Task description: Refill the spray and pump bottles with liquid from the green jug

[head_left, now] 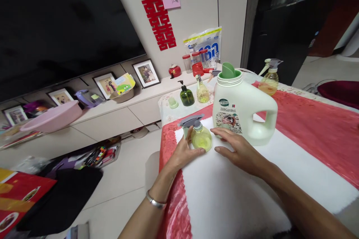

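Note:
A round clear spray bottle with yellowish liquid and a grey trigger head stands on the white cloth. My left hand curls around its left side, thumb along the base and fingers partly hidden behind it. My right hand is just right of the bottle, fingers apart and holding nothing. Behind that hand rises a large pale green jug with a printed label and a side handle. A green scoop-shaped piece sticks up from the jug's mouth.
Farther back stand a dark green pump bottle, another spray bottle and a light green cap. One more spray bottle is at the back right. A red tablecloth lies under the white cloth. Left, a low cabinet holds framed photos.

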The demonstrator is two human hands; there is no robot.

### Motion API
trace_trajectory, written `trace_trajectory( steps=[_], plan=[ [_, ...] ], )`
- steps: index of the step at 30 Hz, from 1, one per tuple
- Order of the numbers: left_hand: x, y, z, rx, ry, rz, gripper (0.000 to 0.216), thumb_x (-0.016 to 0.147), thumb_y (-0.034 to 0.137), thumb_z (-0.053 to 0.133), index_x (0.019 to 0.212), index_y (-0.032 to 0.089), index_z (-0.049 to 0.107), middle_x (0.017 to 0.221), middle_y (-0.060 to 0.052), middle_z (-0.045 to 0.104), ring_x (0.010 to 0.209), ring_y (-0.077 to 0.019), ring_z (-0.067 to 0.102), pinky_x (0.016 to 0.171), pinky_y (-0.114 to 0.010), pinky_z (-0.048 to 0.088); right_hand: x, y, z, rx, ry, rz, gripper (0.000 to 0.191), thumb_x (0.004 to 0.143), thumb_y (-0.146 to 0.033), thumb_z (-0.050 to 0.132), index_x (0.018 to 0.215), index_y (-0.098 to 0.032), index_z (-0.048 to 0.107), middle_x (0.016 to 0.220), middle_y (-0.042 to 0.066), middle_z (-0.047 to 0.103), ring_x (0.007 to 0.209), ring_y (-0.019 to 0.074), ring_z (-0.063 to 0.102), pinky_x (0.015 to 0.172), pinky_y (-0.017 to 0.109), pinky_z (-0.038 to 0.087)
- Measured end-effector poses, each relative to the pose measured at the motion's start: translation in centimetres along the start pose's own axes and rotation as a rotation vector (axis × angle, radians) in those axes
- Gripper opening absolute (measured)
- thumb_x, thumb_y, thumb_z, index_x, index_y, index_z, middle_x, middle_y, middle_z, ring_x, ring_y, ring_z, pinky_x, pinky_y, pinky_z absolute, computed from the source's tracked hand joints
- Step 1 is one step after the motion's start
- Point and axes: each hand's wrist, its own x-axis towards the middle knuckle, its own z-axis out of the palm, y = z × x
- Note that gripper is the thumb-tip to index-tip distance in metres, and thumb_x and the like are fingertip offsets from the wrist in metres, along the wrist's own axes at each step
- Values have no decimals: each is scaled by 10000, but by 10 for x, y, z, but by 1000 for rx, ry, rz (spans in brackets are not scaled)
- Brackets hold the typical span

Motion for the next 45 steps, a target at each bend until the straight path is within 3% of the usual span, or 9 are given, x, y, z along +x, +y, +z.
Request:
trace_trajectory(
  steps=[6, 12, 20, 26, 30, 41, 45],
  plan=[
    [1, 12, 22, 123, 121, -14, 688, 633, 315, 839, 1243, 206, 538, 1163, -86, 696, 1105, -301, 652, 967, -446, 512, -1, -5, -4, 67, 27, 24, 510, 931, -428, 522, 1354, -146, 569, 1350, 85, 549, 1243, 234, 556, 1065, 480, 507],
    [-28, 29, 43, 171, 173, -79, 547, 659, 251, 796, 1157, 240, 570, 1071, -43, 725, 993, -285, 694, 868, -415, 550, -1, -11, -8, 219, 102, 88, 451, 933, -462, 574, 1302, -205, 610, 1321, 55, 563, 1212, 177, 568, 1009, 360, 551],
    [-45, 9, 64, 238, 214, -37, 729, 590, 287, 861, 1242, 272, 535, 1247, -75, 630, 1197, -345, 582, 1024, -498, 473, 1, -14, -2, 478, 4, 110, 508, 926, -509, 619, 1319, -186, 598, 1265, 82, 600, 1169, 173, 599, 1009, 332, 546],
    [-48, 9, 68, 304, 200, 49, 712, 624, 281, 838, 1263, 267, 524, 1238, -80, 620, 1188, -336, 579, 1020, -480, 458, 3, -22, -1, 555, -45, 38, 403, 951, -458, 604, 1233, -177, 662, 1213, 83, 611, 1084, 179, 602, 995, 360, 515],
    [-50, 6, 70, 299, 243, 28, 731, 595, 268, 839, 1248, 242, 511, 1260, -104, 590, 1221, -346, 554, 1033, -485, 442, 0, -21, 0, 606, -16, 63, 382, 929, -428, 641, 1218, -179, 649, 1180, 64, 620, 1076, 166, 606, 978, 328, 507],
    [-55, 1, 75, 260, 230, -16, 814, 621, 287, 846, 1333, 278, 451, 1285, -92, 610, 1182, -333, 596, 967, -460, 485, -1, -25, -4, 461, 62, 1, 266, 868, -298, 674, 1096, -161, 651, 1068, 31, 650, 994, 121, 616, 881, 223, 472],
    [-55, -1, 75, 266, 256, -17, 819, 605, 294, 858, 1317, 271, 454, 1307, -105, 598, 1208, -343, 578, 987, -475, 471, -2, -25, -1, 503, 59, -13, 357, 905, -367, 648, 1203, -171, 639, 1183, 56, 628, 1101, 151, 604, 975, 272, 485]
  ],
)
